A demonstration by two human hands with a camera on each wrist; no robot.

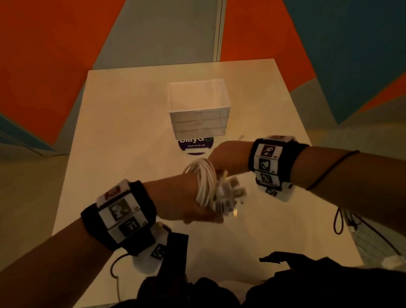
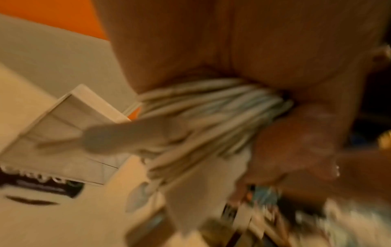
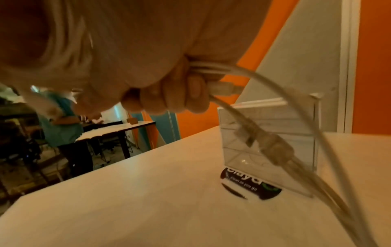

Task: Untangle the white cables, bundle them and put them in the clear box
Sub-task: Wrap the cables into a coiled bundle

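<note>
Now we have the cables (image 1: 203,181) wound into one coil (image 2: 211,107), and our left hand (image 1: 176,199) has its grip closed around that coil, held above the bench (image 1: 123,135). Our right hand (image 3: 160,93) sits just beside it, its grip pinched on loose cable ends (image 3: 264,142); from those fingers (image 3: 194,97) the strands hang down in front of the box (image 3: 268,133). We judge the bundling nearly done and the drop into the box still to come.

Beyond both grips, well apart, stands the box on the bench, partly covering a dark sticker (image 1: 196,145).

What could go wrong: the dangling ends may snag on the box rim, or trail outside it, if we lower the coil without tucking them in first. The coil may also spring open once the left grip loosens, since we see nothing tying it. A sideways knock from a swinging plug could shift the light box.

Counting: one coil, one box, one sticker, two hands. At least two plugs show on the hanging ends; how many separate cables make up the coil we cannot tell.
</note>
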